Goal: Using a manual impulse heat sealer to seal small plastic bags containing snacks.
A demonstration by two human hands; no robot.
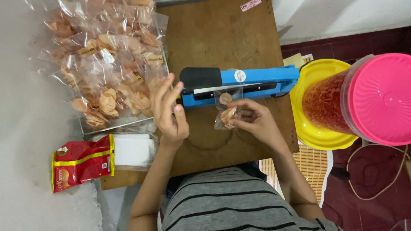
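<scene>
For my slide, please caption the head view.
Right hand holds small cracker bag at blue heat sealer; left hand open.

A small clear bag (pixel 225 112) of pale orange crackers, apparently only part full, lies with its open top tucked into the blue sealer (pixel 239 83).

A home snack-packing corner

A small wooden table (pixel 214 38) carries a blue heat sealer (pixel 239 83) and a heap of filled clear snack bags (pixel 107 64), with a pink-lidded tub of red-coated snacks (pixel 364 100) beside it on a yellow basin (pixel 317 132); the dark red tiled floor (pixel 368 171) and plain white wall (pixel 342 15) (nothing industrial) suggest a house.
</scene>
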